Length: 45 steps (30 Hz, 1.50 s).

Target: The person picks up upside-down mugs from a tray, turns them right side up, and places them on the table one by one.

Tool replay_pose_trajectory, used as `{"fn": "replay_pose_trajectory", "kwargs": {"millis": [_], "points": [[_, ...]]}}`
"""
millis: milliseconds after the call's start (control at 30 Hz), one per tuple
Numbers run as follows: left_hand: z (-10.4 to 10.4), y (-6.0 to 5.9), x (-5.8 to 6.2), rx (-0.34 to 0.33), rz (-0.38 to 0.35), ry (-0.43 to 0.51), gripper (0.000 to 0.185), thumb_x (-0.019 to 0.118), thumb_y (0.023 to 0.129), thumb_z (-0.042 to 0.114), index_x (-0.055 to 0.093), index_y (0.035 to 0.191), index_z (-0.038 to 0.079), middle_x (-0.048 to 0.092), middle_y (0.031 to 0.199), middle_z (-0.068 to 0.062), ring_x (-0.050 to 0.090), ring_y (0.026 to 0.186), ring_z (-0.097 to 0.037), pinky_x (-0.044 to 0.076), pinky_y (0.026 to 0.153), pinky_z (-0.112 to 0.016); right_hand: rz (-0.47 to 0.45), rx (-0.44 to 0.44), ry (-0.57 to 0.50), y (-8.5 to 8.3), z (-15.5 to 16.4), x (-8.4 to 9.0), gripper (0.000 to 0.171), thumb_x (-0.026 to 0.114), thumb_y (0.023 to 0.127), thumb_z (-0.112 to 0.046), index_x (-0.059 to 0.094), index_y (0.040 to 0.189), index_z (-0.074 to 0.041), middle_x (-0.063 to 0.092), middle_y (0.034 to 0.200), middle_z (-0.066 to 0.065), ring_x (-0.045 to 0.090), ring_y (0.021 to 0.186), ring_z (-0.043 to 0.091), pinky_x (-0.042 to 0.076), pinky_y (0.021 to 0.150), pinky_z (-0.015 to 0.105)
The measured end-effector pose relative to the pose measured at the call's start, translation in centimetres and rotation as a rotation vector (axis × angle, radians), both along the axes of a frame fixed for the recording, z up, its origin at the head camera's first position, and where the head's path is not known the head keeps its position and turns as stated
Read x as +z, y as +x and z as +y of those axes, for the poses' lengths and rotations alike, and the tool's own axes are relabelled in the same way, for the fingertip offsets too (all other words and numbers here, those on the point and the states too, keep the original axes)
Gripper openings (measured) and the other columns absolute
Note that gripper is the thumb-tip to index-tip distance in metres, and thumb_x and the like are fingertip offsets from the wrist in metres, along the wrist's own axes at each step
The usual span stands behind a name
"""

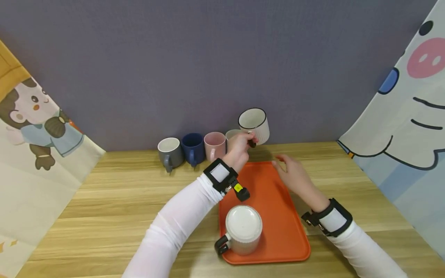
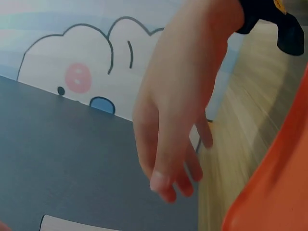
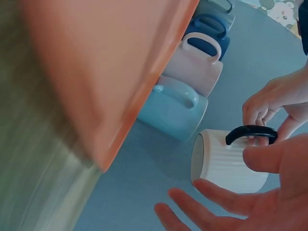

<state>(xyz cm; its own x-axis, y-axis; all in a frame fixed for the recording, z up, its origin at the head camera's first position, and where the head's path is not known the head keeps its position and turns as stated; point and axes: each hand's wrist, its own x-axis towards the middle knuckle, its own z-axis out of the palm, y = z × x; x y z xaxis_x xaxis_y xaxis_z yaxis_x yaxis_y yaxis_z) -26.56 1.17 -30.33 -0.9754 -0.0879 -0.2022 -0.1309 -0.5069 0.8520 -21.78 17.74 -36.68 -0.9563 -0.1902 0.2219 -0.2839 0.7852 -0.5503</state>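
Note:
My left hand (image 1: 247,141) pinches the black handle of a white ribbed mug (image 1: 255,124) and holds it upright in the air, above the back of the table. In the right wrist view the same mug (image 3: 226,163) hangs from the fingers of the left hand (image 3: 267,106). My right hand (image 1: 288,170) hovers with straight fingers over the far right edge of the orange tray (image 1: 278,193), just below the mug and holding nothing. Its palm (image 3: 240,211) fills the foreground of the right wrist view. The left wrist view shows the right hand (image 2: 168,134) with relaxed fingers.
A second white mug (image 1: 243,229) stands upside down on the tray's near end. Grey (image 1: 169,152), navy (image 1: 192,148), pink (image 1: 214,146) and light blue (image 3: 173,108) mugs line the back wall. Printed curtains hang at both sides of the wooden table (image 1: 121,200).

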Motion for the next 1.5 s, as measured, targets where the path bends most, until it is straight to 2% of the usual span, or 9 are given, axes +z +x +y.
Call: {"fn": "replay_pose_trajectory", "kwargs": {"millis": [233,433,567,967,1100,1200,1267,1400,1500], "points": [[1.3,-0.9,-0.6,0.059,-0.005,-0.039,0.028,0.060,0.085,-0.005,0.055,0.061,0.008,0.053,0.055,0.000,0.052,0.056,-0.015,0.047,0.079,-0.035,0.098,-0.039,0.046,0.6,1.4,-0.7,0.044,0.050,0.099,-0.027,0.053,0.124,0.008,0.056,0.120,0.032,0.051,0.112,0.048,0.040,0.094,0.058],[2.3,-1.1,-1.1,0.063,-0.032,-0.079,0.026,0.063,0.085,-0.001,0.056,0.062,0.009,0.054,0.055,0.000,0.053,0.058,-0.016,0.045,0.092,-0.040,0.091,-0.070,0.051,0.9,2.0,-0.9,0.042,0.052,0.098,-0.025,0.053,0.124,0.008,0.056,0.119,0.032,0.051,0.110,0.049,0.041,0.091,0.059],[2.9,-1.3,-1.5,0.078,-0.040,-0.096,0.018,0.064,0.085,-0.001,0.061,0.068,0.005,0.055,0.058,0.000,0.054,0.060,-0.018,0.045,0.095,-0.044,0.100,-0.083,0.055,1.0,2.4,-1.0,0.041,0.053,0.097,-0.024,0.054,0.123,0.008,0.056,0.118,0.033,0.051,0.109,0.050,0.041,0.090,0.060],[4.4,-2.1,-3.5,0.159,-0.089,-0.075,0.022,0.065,0.082,-0.006,0.054,0.067,0.007,0.055,0.063,0.000,0.052,0.056,-0.017,0.048,0.089,-0.049,0.084,-0.117,0.096,1.5,3.5,-1.5,0.044,0.051,0.098,-0.029,0.054,0.123,0.007,0.056,0.117,0.033,0.052,0.103,0.052,0.043,0.080,0.061],[4.7,-2.5,-3.9,0.189,-0.162,-0.102,0.024,0.065,0.081,-0.006,0.054,0.066,0.009,0.055,0.064,0.001,0.051,0.053,-0.014,0.050,0.075,-0.037,0.064,-0.131,0.101,1.6,3.8,-1.8,0.044,0.050,0.098,-0.029,0.053,0.124,0.006,0.055,0.119,0.033,0.051,0.104,0.053,0.043,0.078,0.063],[4.8,-2.8,-4.1,0.208,-0.213,-0.139,0.026,0.067,0.080,-0.005,0.053,0.064,0.010,0.054,0.062,0.002,0.051,0.053,-0.015,0.043,0.060,-0.025,0.062,-0.137,0.106,1.6,4.0,-2.0,0.044,0.050,0.098,-0.030,0.053,0.124,0.006,0.054,0.119,0.033,0.051,0.104,0.053,0.044,0.077,0.063],[4.7,-3.0,-4.3,0.210,-0.243,-0.157,0.026,0.067,0.079,-0.005,0.054,0.063,0.010,0.054,0.060,0.002,0.052,0.054,-0.016,0.038,0.055,-0.023,0.064,-0.139,0.112,1.6,4.1,-2.0,0.044,0.050,0.098,-0.029,0.053,0.124,0.006,0.054,0.118,0.033,0.052,0.104,0.053,0.044,0.076,0.064],[4.7,-3.2,-4.7,0.210,-0.260,-0.183,0.019,0.068,0.078,-0.004,0.060,0.065,0.008,0.058,0.061,0.002,0.055,0.056,-0.018,0.039,0.057,-0.025,0.070,-0.144,0.121,1.7,4.3,-2.0,0.043,0.051,0.098,-0.029,0.053,0.124,0.005,0.055,0.118,0.033,0.052,0.103,0.054,0.044,0.076,0.064],[4.6,-3.3,-5.0,0.207,-0.260,-0.209,0.009,0.069,0.079,-0.001,0.067,0.072,0.005,0.064,0.065,0.001,0.062,0.063,-0.023,0.039,0.058,-0.026,0.073,-0.149,0.126,1.8,4.5,-2.1,0.044,0.051,0.097,-0.029,0.053,0.124,0.006,0.055,0.118,0.034,0.051,0.104,0.054,0.044,0.076,0.064]]}}
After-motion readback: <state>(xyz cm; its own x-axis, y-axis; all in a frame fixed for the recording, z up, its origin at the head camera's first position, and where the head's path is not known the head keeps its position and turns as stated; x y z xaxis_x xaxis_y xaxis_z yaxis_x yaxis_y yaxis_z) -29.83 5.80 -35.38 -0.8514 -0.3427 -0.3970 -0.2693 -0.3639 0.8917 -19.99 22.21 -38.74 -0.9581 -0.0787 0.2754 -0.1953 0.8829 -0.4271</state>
